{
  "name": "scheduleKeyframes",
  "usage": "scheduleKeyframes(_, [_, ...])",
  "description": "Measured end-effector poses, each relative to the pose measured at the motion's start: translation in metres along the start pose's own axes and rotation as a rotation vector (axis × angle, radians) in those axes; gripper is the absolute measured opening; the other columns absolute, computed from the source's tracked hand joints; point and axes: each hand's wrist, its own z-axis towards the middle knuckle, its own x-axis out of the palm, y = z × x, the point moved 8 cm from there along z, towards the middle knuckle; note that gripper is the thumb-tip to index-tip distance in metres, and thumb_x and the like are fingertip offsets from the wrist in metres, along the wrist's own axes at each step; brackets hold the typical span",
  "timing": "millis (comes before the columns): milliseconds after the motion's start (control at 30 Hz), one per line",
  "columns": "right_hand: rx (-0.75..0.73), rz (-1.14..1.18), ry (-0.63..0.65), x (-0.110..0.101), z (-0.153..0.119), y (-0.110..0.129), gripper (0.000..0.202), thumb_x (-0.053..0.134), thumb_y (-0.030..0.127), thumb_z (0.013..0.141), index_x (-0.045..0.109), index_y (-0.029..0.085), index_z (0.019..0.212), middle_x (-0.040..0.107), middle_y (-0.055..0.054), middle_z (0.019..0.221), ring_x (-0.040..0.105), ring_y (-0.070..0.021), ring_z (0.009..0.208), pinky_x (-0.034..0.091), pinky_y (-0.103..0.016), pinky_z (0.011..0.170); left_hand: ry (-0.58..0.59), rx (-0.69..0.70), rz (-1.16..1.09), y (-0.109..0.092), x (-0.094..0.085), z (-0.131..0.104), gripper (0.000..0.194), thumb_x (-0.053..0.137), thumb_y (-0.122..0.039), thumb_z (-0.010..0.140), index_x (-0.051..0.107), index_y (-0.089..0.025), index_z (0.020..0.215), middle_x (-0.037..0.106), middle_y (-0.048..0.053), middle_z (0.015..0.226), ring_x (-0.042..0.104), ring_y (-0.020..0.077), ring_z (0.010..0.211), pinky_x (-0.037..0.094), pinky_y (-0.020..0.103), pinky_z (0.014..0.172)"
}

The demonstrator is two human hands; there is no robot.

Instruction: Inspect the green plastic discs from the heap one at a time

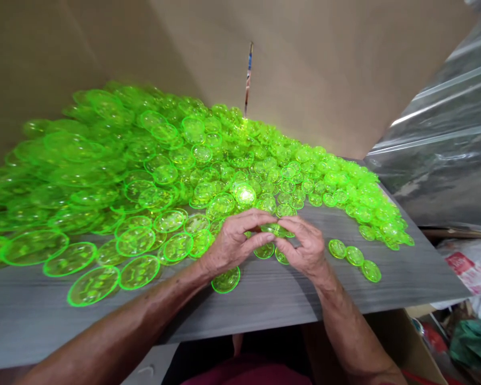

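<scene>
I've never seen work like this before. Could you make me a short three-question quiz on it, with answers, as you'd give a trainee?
1. True or false: the left hand and the right hand are bare, with their fingertips close together.
2. Which colour are the heaped discs?
A) Red
B) Bright green
C) Purple
3. How many discs form the short row on the bare part of the table, to the right of the right hand?

Key:
1. True
2. B
3. Three
</scene>
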Motion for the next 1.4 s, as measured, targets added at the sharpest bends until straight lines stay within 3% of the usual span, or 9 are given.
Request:
scheduleKeyframes(233, [0.007, -0.002, 0.051, 0.004, 0.0, 0.004, 0.028, 0.061, 0.02, 0.096, 0.066, 0.021, 0.124, 0.078, -0.009, 0.102, 0.075, -0.0218, 0.093, 0.065, -0.037, 0.081, -0.003, 0.026, 0.111, -0.006, -0.003, -0.001, 0.016, 0.073, -0.028, 0.093, 0.075, -0.02, 0.106, 0.079, 0.007, 0.101, 0.074, 0.0173, 0.094, 0.061, 0.032, 0.085])
scheduleKeyframes(433, [0.099, 0.058, 0.092, 0.01, -0.002, 0.0, 0.025, 0.06, 0.019, 0.095, 0.069, 0.022, 0.118, 0.078, -0.007, 0.098, 0.074, -0.0211, 0.09, 0.063, -0.037, 0.081, 0.0, -0.076, 0.121, -0.002, 0.002, -0.003, 0.015, 0.07, -0.034, 0.094, 0.075, -0.02, 0.098, 0.078, 0.006, 0.091, 0.071, 0.0173, 0.083, 0.058, 0.032, 0.077])
scheduleKeyframes(567, [0.288, 0.136, 0.137, 0.012, -0.002, -0.023, 0.019, 0.063, 0.025, 0.092, 0.073, 0.025, 0.108, 0.078, -0.003, 0.095, 0.072, -0.0183, 0.084, 0.061, -0.035, 0.08, -0.009, -0.182, 0.085, 0.011, 0.004, -0.003, 0.02, 0.067, -0.036, 0.094, 0.075, -0.02, 0.102, 0.077, 0.005, 0.09, 0.069, 0.0162, 0.079, 0.057, 0.03, 0.073])
scheduleKeyframes(700, [0.586, 0.16, 0.003, -0.021, -0.015, -0.064, 0.02, 0.065, 0.032, 0.086, 0.073, 0.022, 0.1, 0.074, -0.002, 0.086, 0.067, -0.0164, 0.074, 0.056, -0.031, 0.068, -0.039, -0.23, 0.12, 0.017, -0.002, -0.001, 0.032, 0.065, -0.035, 0.094, 0.071, -0.016, 0.119, 0.075, 0.008, 0.099, 0.07, 0.0174, 0.085, 0.059, 0.032, 0.078])
scheduleKeyframes(800, [0.785, 0.117, 0.101, -0.04, -0.041, -0.085, 0.029, 0.066, 0.036, 0.08, 0.073, 0.019, 0.103, 0.068, 0.002, 0.069, 0.06, -0.0146, 0.061, 0.05, -0.028, 0.059, -0.016, -0.214, 0.214, 0.02, -0.003, 0.0, 0.027, 0.062, -0.028, 0.095, 0.071, -0.015, 0.117, 0.075, 0.008, 0.101, 0.07, 0.0179, 0.086, 0.06, 0.035, 0.081])
scheduleKeyframes(933, [0.903, 0.03, 0.354, -0.035, -0.077, -0.086, 0.021, 0.063, 0.031, 0.079, 0.074, 0.019, 0.092, 0.066, 0.003, 0.062, 0.057, -0.0141, 0.056, 0.043, -0.026, 0.055, 0.099, -0.188, 0.364, 0.027, 0.008, -0.005, 0.025, 0.057, -0.022, 0.096, 0.073, -0.018, 0.115, 0.075, 0.01, 0.115, 0.072, 0.0222, 0.101, 0.059, 0.041, 0.091])
scheduleKeyframes(1033, [0.866, -0.074, 0.415, -0.017, -0.084, -0.077, 0.017, 0.06, 0.024, 0.08, 0.075, 0.02, 0.085, 0.067, 0.002, 0.061, 0.056, -0.0149, 0.056, 0.041, -0.026, 0.056, 0.307, -0.093, 0.465, 0.025, 0.03, -0.012, 0.031, 0.061, -0.03, 0.096, 0.07, -0.018, 0.124, 0.068, 0.015, 0.135, 0.067, 0.0298, 0.121, 0.054, 0.051, 0.104])
scheduleKeyframes(1200, [0.737, -0.105, 0.437, 0.016, -0.069, -0.059, 0.02, 0.056, 0.016, 0.083, 0.075, 0.02, 0.082, 0.069, 0.0, 0.067, 0.057, -0.0153, 0.061, 0.041, -0.025, 0.06, 0.655, 0.049, 0.605, 0.02, 0.065, -0.031, 0.056, 0.074, -0.044, 0.09, 0.062, -0.021, 0.14, 0.058, 0.017, 0.152, 0.044, 0.0399, 0.148, 0.024, 0.069, 0.123])
scheduleKeyframes(1400, [0.691, -0.16, 0.511, 0.004, -0.075, -0.058, 0.016, 0.061, 0.018, 0.083, 0.076, 0.021, 0.079, 0.065, 0.0, 0.067, 0.058, -0.0172, 0.065, 0.043, -0.028, 0.065, 0.65, 0.021, 0.659, 0.03, 0.06, -0.03, 0.039, 0.07, -0.031, 0.093, 0.068, -0.025, 0.132, 0.065, 0.012, 0.144, 0.044, 0.0372, 0.148, 0.016, 0.071, 0.123])
